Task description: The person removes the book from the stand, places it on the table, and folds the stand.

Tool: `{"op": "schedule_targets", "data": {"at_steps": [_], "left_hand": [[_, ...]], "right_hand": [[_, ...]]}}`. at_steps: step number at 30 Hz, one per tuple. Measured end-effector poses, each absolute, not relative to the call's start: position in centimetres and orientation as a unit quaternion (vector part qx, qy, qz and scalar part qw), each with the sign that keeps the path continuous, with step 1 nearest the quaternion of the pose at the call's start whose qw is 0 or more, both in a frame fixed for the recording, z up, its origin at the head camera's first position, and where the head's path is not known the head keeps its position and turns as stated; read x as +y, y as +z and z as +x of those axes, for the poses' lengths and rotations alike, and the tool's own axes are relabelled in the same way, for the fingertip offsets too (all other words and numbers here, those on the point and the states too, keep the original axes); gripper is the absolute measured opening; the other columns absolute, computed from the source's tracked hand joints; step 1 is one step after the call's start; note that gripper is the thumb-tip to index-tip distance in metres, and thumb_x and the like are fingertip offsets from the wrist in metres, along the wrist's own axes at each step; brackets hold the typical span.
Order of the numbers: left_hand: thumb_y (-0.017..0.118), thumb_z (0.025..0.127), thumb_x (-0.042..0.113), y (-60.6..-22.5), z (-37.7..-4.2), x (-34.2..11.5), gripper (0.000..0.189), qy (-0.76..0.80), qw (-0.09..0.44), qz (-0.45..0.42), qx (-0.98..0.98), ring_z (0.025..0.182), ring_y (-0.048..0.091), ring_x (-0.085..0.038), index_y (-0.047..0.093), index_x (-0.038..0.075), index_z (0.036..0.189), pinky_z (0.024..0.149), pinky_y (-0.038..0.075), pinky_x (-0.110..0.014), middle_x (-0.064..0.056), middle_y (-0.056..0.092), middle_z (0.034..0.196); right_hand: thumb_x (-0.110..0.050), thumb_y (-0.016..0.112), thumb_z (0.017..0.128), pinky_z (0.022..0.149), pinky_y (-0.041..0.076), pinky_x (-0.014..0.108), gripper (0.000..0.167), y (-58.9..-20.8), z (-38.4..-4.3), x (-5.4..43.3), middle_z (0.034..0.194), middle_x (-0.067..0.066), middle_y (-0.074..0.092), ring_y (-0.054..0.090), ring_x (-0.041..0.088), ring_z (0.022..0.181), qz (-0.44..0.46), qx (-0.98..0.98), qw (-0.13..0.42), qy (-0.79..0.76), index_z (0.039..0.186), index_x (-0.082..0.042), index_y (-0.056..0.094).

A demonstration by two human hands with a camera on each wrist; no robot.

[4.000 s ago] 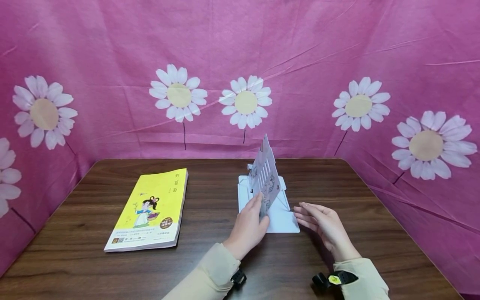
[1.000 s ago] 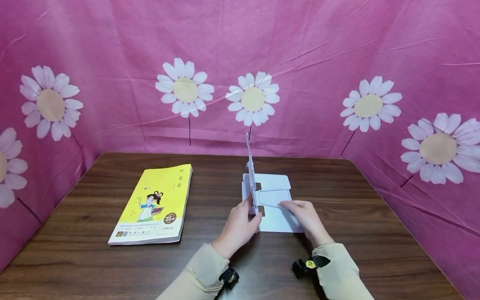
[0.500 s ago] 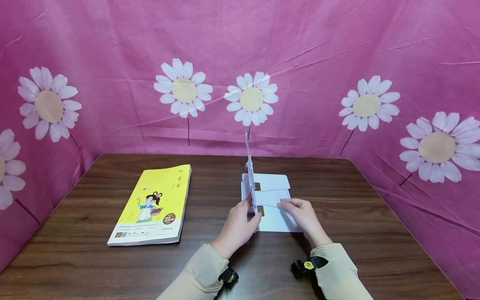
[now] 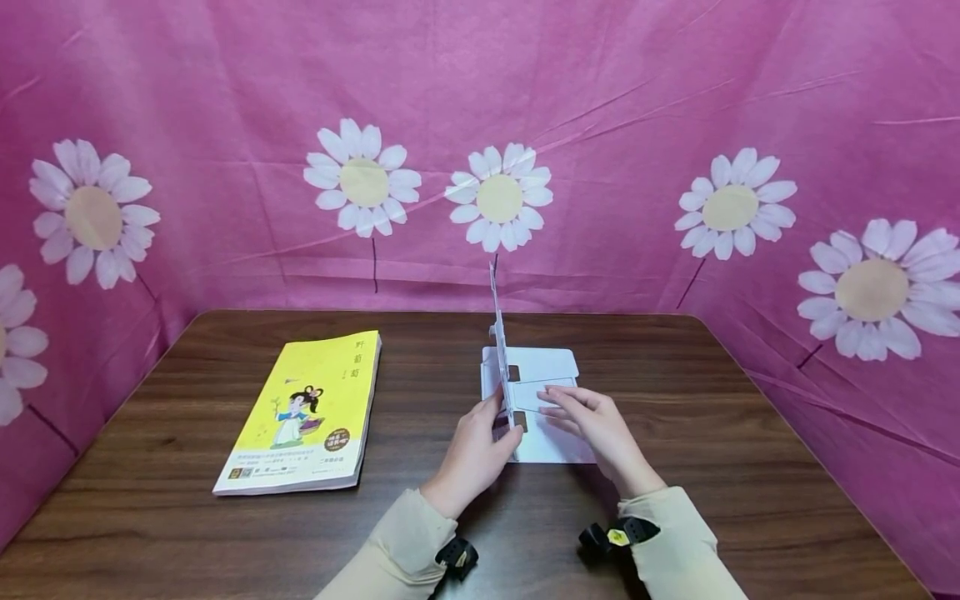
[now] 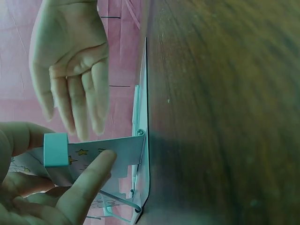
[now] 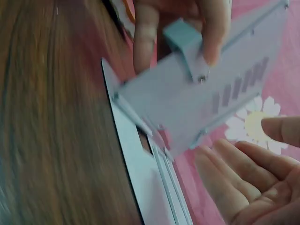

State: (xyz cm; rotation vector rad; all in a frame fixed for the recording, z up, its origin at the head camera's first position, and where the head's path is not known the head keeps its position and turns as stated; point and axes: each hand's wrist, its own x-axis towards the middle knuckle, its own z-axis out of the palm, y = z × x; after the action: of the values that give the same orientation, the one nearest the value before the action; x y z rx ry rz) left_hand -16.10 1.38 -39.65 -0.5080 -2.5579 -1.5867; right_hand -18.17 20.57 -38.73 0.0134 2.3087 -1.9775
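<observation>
A white book stand stands on the table with its base plate [image 4: 546,362] flat and its panel [image 4: 501,333] raised nearly upright, seen edge-on in the head view. My left hand [image 4: 471,454] grips the lower part of the panel between thumb and fingers. In the left wrist view, a pale clip [image 5: 56,150] sits on the panel's edge, between the fingers; small drawings show on the panel. Over the base hovers my right hand [image 4: 600,425], fingers loosely extended and holding nothing. Slots [image 6: 236,86] in the panel show in the right wrist view.
A thick yellow book [image 4: 303,417] lies flat on the brown wooden table [image 4: 420,392], to the left of the stand. Behind and beside the table hangs a pink cloth [image 4: 600,275] with white flowers.
Since four seconds ago, the panel has turned from showing its printed face to edge-on, and my right hand has come over the base. In the last half second its fingers have lifted off the base.
</observation>
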Motion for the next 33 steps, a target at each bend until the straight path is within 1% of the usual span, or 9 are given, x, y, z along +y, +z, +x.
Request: {"op": "schedule_targets", "data": {"at_steps": [4,8,11,14,17,21,24,30,33], "left_hand": [[0.063,0.095,0.015,-39.7,-16.1,1.4,0.058,-0.527,0.037,-0.172,-0.832,0.129,0.055,-0.033,0.044,-0.005,0.146,0.107,0.045,-0.049,-0.024,0.052,0.144],[0.064,0.096,0.02,-39.7,-16.1,1.4,0.061,-0.532,0.031,-0.187,-0.825,0.13,0.054,-0.033,0.042,-0.004,0.147,0.107,0.045,-0.049,-0.023,0.048,0.148],[0.063,0.097,0.022,-39.6,-16.1,1.4,0.062,-0.535,0.022,-0.2,-0.82,0.133,0.052,-0.032,0.039,-0.002,0.149,0.109,0.043,-0.046,-0.021,0.044,0.151],[0.061,0.097,0.023,-39.5,-16.0,1.5,0.062,-0.537,0.006,-0.211,-0.817,0.138,0.046,-0.03,0.038,0.003,0.151,0.113,0.04,-0.046,-0.017,0.041,0.155],[0.061,0.097,0.024,-39.5,-15.8,1.6,0.061,-0.53,-0.005,-0.227,-0.817,0.142,0.041,-0.03,0.039,0.006,0.151,0.115,0.036,-0.048,-0.015,0.039,0.157],[0.06,0.098,0.026,-39.6,-15.7,1.8,0.059,-0.518,-0.023,-0.241,-0.82,0.145,0.036,-0.029,0.041,0.007,0.151,0.117,0.033,-0.049,-0.012,0.037,0.158],[0.06,0.098,0.027,-39.7,-15.7,1.9,0.058,-0.513,-0.036,-0.247,-0.821,0.145,0.036,-0.029,0.043,0.008,0.15,0.116,0.035,-0.048,-0.01,0.037,0.159],[0.06,0.098,0.028,-39.8,-15.6,1.9,0.057,-0.495,-0.055,-0.261,-0.827,0.146,0.033,-0.033,0.044,0.007,0.149,0.118,0.029,-0.053,-0.009,0.035,0.16],[0.061,0.097,0.028,-39.8,-15.6,2.0,0.058,-0.488,-0.066,-0.267,-0.828,0.147,0.032,-0.03,0.044,0.006,0.149,0.119,0.028,-0.05,-0.009,0.033,0.16]], "right_hand": [[-0.027,0.05,0.105,0.099,0.053,0.036,0.05,-38.6,-17.7,19.9,0.138,0.029,0.055,0.062,0.036,0.12,-0.031,0.743,0.103,-0.661,0.136,0.012,0.051],[-0.03,0.043,0.107,0.098,0.054,0.035,0.057,-38.2,-17.3,19.7,0.144,0.032,0.047,0.057,0.037,0.126,-0.065,0.719,0.114,-0.683,0.141,0.015,0.042],[-0.036,0.039,0.108,0.097,0.054,0.034,0.062,-37.6,-17.2,19.8,0.147,0.031,0.044,0.059,0.03,0.126,-0.074,0.699,0.1,-0.704,0.144,0.014,0.039],[-0.039,0.037,0.107,0.096,0.055,0.034,0.065,-37.1,-17.0,19.8,0.148,0.03,0.044,0.064,0.019,0.119,-0.068,0.683,0.081,-0.723,0.145,0.014,0.037],[-0.039,0.038,0.107,0.093,0.056,0.032,0.063,-36.7,-16.9,19.8,0.137,0.024,0.057,0.067,0.011,0.11,-0.051,0.665,0.058,-0.743,0.142,0.014,0.04],[-0.041,0.04,0.106,0.085,0.059,0.03,0.044,-36.4,-16.9,20.0,0.111,0.001,0.073,0.07,0.011,0.1,-0.041,0.625,0.023,-0.779,0.124,-0.01,0.065],[-0.043,0.039,0.105,0.081,0.06,0.029,0.037,-36.3,-16.9,20.4,0.101,-0.005,0.076,0.072,0.012,0.095,-0.047,0.604,0.009,-0.796,0.106,-0.025,0.072],[-0.043,0.042,0.104,0.078,0.06,0.026,0.038,-35.5,-16.9,21.4,0.098,-0.005,0.077,0.072,0.008,0.09,-0.04,0.583,0.005,-0.811,0.102,-0.026,0.076],[-0.041,0.044,0.104,0.076,0.059,0.023,0.038,-35.1,-16.9,22.0,0.096,-0.005,0.077,0.071,0.005,0.088,-0.038,0.566,0.005,-0.823,0.1,-0.024,0.077]]}}
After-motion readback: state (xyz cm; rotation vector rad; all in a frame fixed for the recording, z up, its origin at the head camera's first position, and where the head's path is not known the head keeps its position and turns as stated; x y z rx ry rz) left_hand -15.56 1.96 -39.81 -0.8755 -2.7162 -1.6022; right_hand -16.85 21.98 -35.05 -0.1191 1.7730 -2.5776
